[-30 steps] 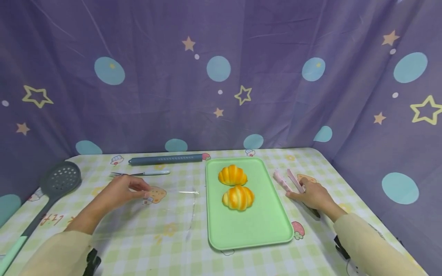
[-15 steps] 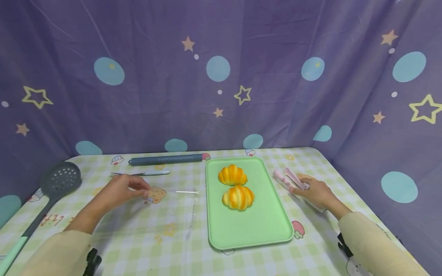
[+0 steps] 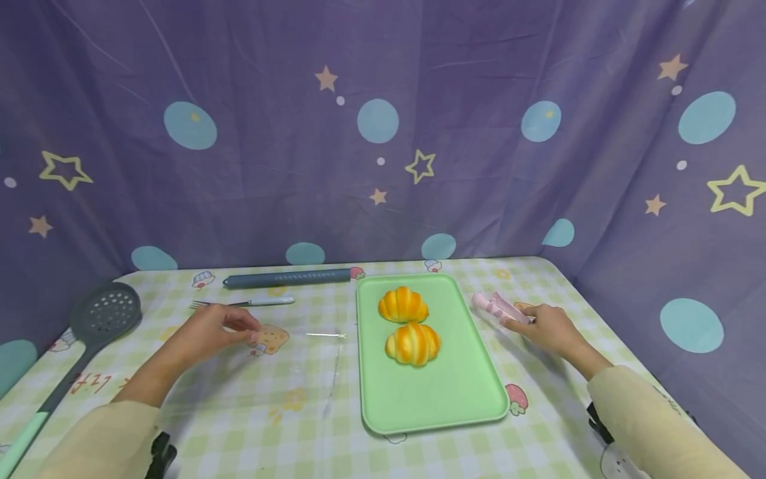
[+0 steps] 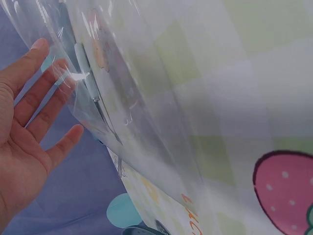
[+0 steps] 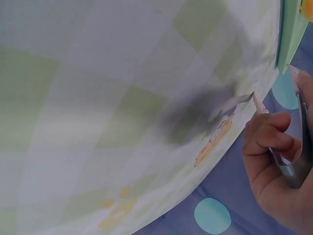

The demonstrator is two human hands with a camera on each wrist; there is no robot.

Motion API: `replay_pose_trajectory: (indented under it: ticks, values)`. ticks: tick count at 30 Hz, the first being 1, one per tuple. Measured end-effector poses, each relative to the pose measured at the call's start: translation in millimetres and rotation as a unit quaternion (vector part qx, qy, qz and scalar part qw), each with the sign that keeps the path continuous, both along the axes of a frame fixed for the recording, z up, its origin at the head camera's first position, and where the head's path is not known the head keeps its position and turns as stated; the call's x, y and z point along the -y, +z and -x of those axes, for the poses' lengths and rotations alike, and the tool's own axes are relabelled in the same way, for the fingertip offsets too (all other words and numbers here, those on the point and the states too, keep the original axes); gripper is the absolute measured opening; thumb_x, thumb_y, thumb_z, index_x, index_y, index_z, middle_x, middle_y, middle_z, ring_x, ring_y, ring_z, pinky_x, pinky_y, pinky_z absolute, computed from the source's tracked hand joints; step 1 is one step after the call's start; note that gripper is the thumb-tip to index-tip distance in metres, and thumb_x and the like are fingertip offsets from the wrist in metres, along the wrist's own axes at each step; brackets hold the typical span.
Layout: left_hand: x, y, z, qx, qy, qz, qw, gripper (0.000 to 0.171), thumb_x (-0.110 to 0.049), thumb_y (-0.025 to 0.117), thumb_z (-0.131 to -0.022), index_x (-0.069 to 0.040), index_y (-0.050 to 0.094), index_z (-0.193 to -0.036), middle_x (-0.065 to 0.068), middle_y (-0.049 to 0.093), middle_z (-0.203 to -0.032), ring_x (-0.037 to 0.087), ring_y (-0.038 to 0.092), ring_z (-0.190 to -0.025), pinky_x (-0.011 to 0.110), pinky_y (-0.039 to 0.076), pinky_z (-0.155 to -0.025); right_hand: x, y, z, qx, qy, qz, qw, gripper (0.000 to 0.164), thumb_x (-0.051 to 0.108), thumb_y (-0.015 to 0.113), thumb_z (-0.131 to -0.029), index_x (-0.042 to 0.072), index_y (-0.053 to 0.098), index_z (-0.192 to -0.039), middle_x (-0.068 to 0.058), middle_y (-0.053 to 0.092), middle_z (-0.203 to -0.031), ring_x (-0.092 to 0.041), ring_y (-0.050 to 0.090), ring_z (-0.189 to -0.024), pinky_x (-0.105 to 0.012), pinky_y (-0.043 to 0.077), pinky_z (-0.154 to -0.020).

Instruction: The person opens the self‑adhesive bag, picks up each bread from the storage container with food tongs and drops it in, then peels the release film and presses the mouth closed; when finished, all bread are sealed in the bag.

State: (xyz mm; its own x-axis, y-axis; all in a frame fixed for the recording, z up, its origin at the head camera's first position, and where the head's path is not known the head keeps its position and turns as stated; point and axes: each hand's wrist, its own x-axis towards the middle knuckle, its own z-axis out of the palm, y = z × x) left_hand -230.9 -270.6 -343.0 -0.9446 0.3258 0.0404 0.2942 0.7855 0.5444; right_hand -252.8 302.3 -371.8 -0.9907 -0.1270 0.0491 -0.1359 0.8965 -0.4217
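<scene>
My left hand (image 3: 212,332) pinches the edge of a clear plastic bag (image 3: 320,372) at the left of the table. In the left wrist view the bag (image 4: 122,93) hangs from the thumb and fingertips, its film spreading over the cloth. Over at the right, my right hand (image 3: 547,329) grips a pair of tongs with pink tips (image 3: 499,307), just right of the green tray. The right wrist view shows their metal bend (image 5: 293,171) inside the palm. Nothing is seen between the tips. Two croissants (image 3: 403,305) lie on the tray (image 3: 437,399), one behind the other.
A grey folded-looking bar (image 3: 287,277) lies along the back edge, with a fork (image 3: 263,301) in front of it. At the far left rests a slotted skimmer (image 3: 108,313) with a mint handle. A purple curtain (image 3: 383,213) hangs behind the checked tablecloth (image 3: 269,432).
My right hand has squeezed the tongs, so the pink tips stand closer together, and it has turned slightly. The left hand and the croissants have stayed in place.
</scene>
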Motion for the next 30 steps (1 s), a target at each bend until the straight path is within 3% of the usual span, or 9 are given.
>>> replay_pose_trajectory:
  ticks: [6, 10, 14, 24, 30]
  values:
    - [-2.1, 0.1, 0.4, 0.004, -0.005, 0.000, 1.0000, 0.015, -0.016, 0.076, -0.093, -0.004, 0.077, -0.103, 0.007, 0.076, -0.099, 0.030, 0.071, -0.095, 0.050, 0.057, -0.080, -0.4, 1.2, -0.1, 0.007, -0.005, 0.003, 1.000, 0.080, 0.054, 0.069, -0.093, -0.013, 0.057, -0.135, -0.032, 0.068, -0.112, -0.023, 0.057, -0.075, -0.032, 0.044, -0.060]
    - [-2.2, 0.1, 0.1, 0.001, -0.003, 0.005, 1.0000, 0.018, -0.018, 0.076, -0.092, -0.005, 0.077, -0.104, 0.007, 0.076, -0.100, 0.032, 0.071, -0.096, 0.051, 0.057, -0.081, -0.1, 3.7, -0.7, 0.005, 0.006, 0.009, 1.000, 0.078, 0.053, 0.070, -0.093, -0.014, 0.058, -0.133, -0.018, 0.071, -0.091, -0.018, 0.055, -0.067, -0.031, 0.043, -0.057]
    - [-1.3, -0.3, -0.1, -0.004, -0.004, 0.009, 0.9999, 0.018, -0.019, 0.077, -0.092, -0.005, 0.077, -0.104, 0.008, 0.076, -0.099, 0.032, 0.071, -0.096, 0.051, 0.057, -0.080, 0.2, 10.6, -1.6, 0.000, 0.033, 0.010, 0.999, 0.073, 0.049, 0.070, -0.094, -0.014, 0.061, -0.129, -0.008, 0.070, -0.082, -0.015, 0.055, -0.063, -0.032, 0.046, -0.057]
    - [0.3, -0.5, -1.5, -0.011, -0.005, 0.009, 0.9999, 0.019, -0.019, 0.077, -0.092, -0.005, 0.077, -0.105, 0.007, 0.075, -0.100, 0.033, 0.070, -0.097, 0.053, 0.056, -0.081, 3.7, 33.0, 0.6, -0.013, 0.082, 0.002, 0.997, 0.067, 0.046, 0.070, -0.095, -0.010, 0.062, -0.131, -0.011, 0.071, -0.096, -0.015, 0.061, -0.072, -0.033, 0.050, -0.065]
    - [0.2, -0.7, -1.3, -0.011, -0.007, 0.007, 0.9999, 0.017, -0.017, 0.077, -0.092, -0.006, 0.077, -0.104, 0.007, 0.075, -0.100, 0.033, 0.071, -0.096, 0.052, 0.057, -0.081, 4.6, 49.4, -1.1, -0.003, 0.099, 0.020, 0.995, 0.069, 0.046, 0.072, -0.094, -0.009, 0.059, -0.135, -0.009, 0.068, -0.093, -0.016, 0.062, -0.065, -0.032, 0.049, -0.062]
